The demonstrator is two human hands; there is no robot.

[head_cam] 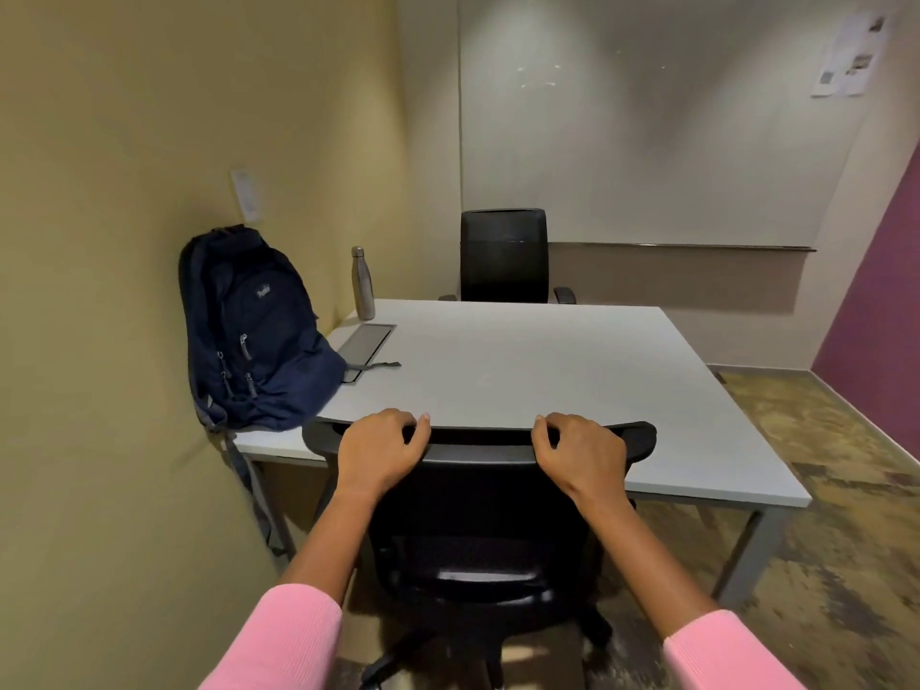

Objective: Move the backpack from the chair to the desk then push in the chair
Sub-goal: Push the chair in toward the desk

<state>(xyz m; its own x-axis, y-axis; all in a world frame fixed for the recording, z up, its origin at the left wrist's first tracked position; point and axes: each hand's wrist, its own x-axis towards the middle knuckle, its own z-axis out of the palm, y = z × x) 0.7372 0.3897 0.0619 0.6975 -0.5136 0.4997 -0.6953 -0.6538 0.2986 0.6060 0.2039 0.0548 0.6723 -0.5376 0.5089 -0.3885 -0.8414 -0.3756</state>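
Observation:
A dark blue backpack stands upright on the near left corner of the light grey desk, leaning against the yellow wall. One of its straps hangs down past the desk edge. A black office chair stands at the desk's near side, its backrest top level with the desk edge. My left hand grips the top of the backrest on its left part. My right hand grips the same top edge further right. The seat is bare.
A steel water bottle stands at the desk's far left beside a grey cable hatch. A second black chair sits at the far side. Yellow wall close on the left; carpeted floor on the right.

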